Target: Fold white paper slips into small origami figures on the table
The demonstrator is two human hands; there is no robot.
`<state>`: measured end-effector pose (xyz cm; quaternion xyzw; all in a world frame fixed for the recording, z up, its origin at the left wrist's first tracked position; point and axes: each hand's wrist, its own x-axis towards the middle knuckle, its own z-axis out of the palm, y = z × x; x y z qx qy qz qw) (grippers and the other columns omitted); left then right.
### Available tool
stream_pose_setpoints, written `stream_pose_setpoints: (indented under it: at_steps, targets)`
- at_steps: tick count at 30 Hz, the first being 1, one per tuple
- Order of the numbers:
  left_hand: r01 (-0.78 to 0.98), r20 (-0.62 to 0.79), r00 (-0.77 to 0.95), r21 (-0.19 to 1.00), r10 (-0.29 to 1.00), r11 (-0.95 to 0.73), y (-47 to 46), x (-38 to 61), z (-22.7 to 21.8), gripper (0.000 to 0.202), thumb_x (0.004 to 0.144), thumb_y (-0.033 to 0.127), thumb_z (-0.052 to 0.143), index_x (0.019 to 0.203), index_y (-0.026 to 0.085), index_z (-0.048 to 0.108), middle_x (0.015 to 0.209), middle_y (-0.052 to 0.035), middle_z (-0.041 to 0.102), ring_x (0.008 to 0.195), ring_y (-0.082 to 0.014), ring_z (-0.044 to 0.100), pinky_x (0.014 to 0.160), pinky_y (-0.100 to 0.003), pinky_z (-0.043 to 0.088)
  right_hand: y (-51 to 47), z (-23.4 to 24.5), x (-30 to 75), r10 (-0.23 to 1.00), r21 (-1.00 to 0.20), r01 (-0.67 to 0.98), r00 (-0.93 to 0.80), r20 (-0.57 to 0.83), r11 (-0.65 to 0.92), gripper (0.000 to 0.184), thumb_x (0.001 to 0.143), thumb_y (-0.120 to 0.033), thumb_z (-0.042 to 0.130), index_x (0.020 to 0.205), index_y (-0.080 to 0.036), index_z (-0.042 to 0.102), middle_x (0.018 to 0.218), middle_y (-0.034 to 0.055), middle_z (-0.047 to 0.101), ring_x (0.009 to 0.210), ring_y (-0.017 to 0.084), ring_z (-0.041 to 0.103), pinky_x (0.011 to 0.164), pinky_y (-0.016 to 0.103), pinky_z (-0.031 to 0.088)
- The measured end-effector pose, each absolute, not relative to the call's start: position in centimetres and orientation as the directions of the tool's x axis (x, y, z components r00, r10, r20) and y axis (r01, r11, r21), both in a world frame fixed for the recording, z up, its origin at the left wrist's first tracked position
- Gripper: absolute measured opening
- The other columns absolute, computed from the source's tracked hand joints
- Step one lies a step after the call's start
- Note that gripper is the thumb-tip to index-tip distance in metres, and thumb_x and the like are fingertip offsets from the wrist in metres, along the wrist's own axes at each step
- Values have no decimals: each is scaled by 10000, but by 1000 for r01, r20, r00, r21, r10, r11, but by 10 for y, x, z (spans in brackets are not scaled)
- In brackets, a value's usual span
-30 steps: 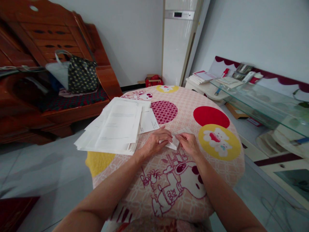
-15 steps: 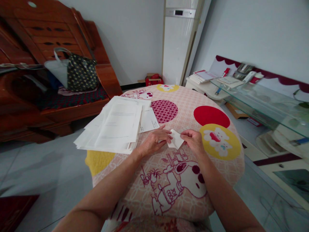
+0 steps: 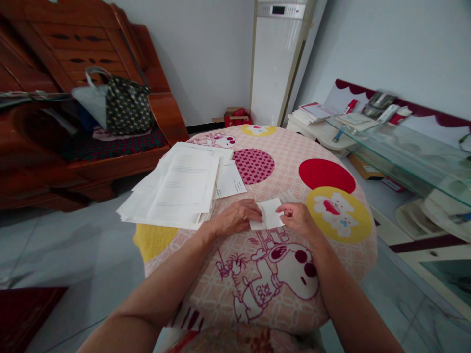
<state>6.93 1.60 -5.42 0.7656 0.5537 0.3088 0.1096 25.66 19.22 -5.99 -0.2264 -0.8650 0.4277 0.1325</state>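
A small folded white paper lies on the round table's cartoon-print cloth. My left hand rests with curled fingers pinching the paper's left edge. My right hand pinches its right edge between thumb and fingers. Both hands meet at the paper near the table's middle. Just left of my left hand lies a loose stack of white printed sheets.
A wooden bench with a dark patterned bag stands at the left. A tall white appliance is behind the table. A glass shelf unit with papers and small items runs along the right. Grey tiled floor surrounds the table.
The folded paper has been turned and flattened between my hands; it now lies wider and squarer. My hands stayed at the same spot, and the camera view shifted slightly.
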Motion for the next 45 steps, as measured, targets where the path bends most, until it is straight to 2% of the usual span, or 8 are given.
stream_pose_setpoints:
  at_steps: [5, 11, 13, 20, 25, 32, 39, 45]
  targets:
    - [772, 339, 197, 525, 920, -358, 16, 68, -58, 340, 806, 4, 612, 1007, 222, 778, 1076, -65, 767, 1049, -212, 687, 1019, -426, 512, 191, -58, 259, 440, -770, 316, -897, -52, 554, 334, 688, -157, 580, 944, -125, 792, 509, -41, 516, 488, 116, 435, 530, 256, 343]
    - [768, 293, 205, 544, 934, -339, 15, 62, -63, 455, 715, -48, 588, 1039, 209, 779, 1095, -64, 762, 1060, -217, 682, 969, -381, 537, 178, -42, 257, 504, -553, 443, -862, -46, 706, 153, 735, -158, 664, 802, -182, 799, 551, 6, 613, 546, 144, 521, 581, 276, 351]
    - [755, 275, 208, 565, 939, -333, 15, 62, -63, 461, 716, -44, 590, 1052, 209, 779, 1109, -65, 759, 1059, -214, 684, 959, -369, 539, 169, -40, 255, 513, -527, 458, -857, -48, 716, 106, 728, -150, 685, 757, -182, 781, 596, 21, 651, 574, 148, 552, 592, 273, 358]
    - [713, 199, 195, 644, 960, -278, 15, 58, -59, 402, 755, 2, 632, 1050, 234, 773, 1137, -41, 753, 1069, -195, 680, 947, -344, 536, 151, -50, 249, 485, -740, 496, -834, -261, 454, 80, 715, -92, 635, 685, -162, 661, 469, -37, 560, 423, 103, 500, 477, 214, 357]
    - [688, 170, 174, 684, 970, -243, 14, 57, -56, 378, 743, -10, 639, 1003, 231, 770, 1145, -34, 746, 1080, -189, 667, 957, -339, 522, 147, -49, 247, 487, -758, 587, -769, -413, 284, 109, 733, -81, 586, 682, -176, 603, 435, -41, 560, 318, 100, 462, 362, 194, 305]
    - [666, 115, 120, 728, 986, -166, 13, 58, -47, 276, 770, 3, 624, 942, 192, 728, 1086, -34, 740, 976, -162, 663, 878, -286, 502, 143, -41, 244, 499, -736, 613, -752, -431, 287, 157, 735, -30, 581, 675, -175, 572, 413, -50, 537, 296, 94, 463, 339, 178, 290]
    - [666, 76, 57, 740, 995, -95, 17, 60, -47, 130, 917, 203, 612, 981, 214, 725, 995, -27, 745, 906, -150, 659, 833, -262, 485, 142, -39, 244, 482, -734, 602, -768, -423, 315, 172, 740, -30, 575, 665, -184, 562, 400, -59, 521, 291, 97, 455, 334, 179, 289]
    - [721, 46, -19, 692, 999, -19, 28, 66, -46, 157, 946, 273, 586, 893, 198, 713, 876, -6, 733, 804, -136, 640, 769, -246, 460, 142, -38, 243, 477, -736, 591, -777, -410, 330, 175, 722, -31, 566, 641, -186, 564, 413, -53, 540, 302, 95, 463, 336, 175, 304]
